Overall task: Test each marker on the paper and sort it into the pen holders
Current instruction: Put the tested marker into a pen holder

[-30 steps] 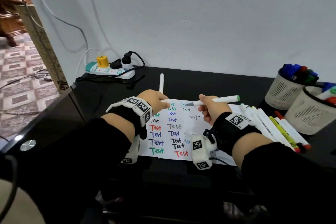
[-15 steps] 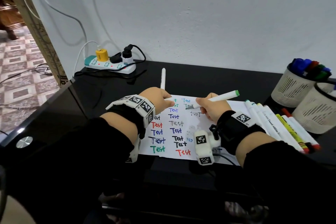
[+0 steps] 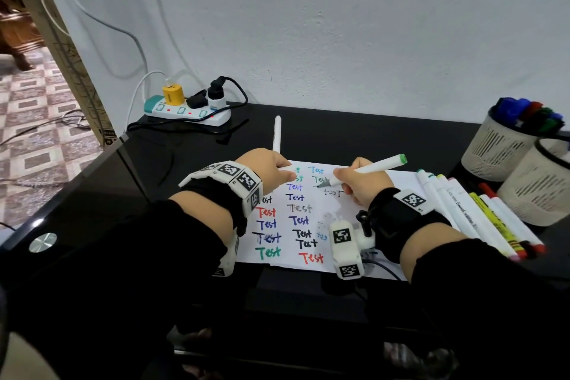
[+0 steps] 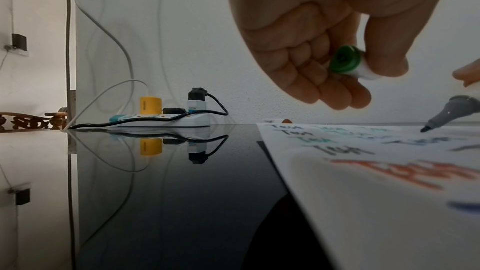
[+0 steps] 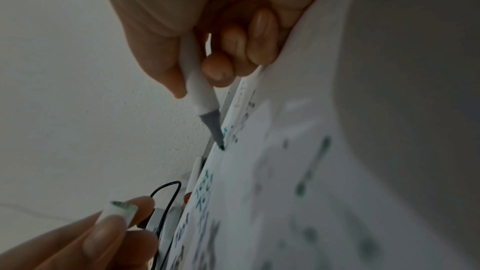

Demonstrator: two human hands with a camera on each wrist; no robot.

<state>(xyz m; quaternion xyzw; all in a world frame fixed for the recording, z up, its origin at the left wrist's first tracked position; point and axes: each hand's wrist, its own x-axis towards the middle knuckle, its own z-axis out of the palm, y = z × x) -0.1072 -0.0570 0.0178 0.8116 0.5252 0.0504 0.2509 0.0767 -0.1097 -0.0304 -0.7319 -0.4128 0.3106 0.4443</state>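
Right hand (image 3: 359, 183) gripped green-ended marker (image 3: 370, 169), tip on paper (image 3: 311, 216) at desk's (image 3: 191, 170) front edge — left hand (image 4: 324, 34) pinched its cap (image 4: 350, 63).

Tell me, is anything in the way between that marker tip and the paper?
Nothing visible. The marker in the right hand has its grey tip right at the paper. The left hand holds only the cap, off to the side.
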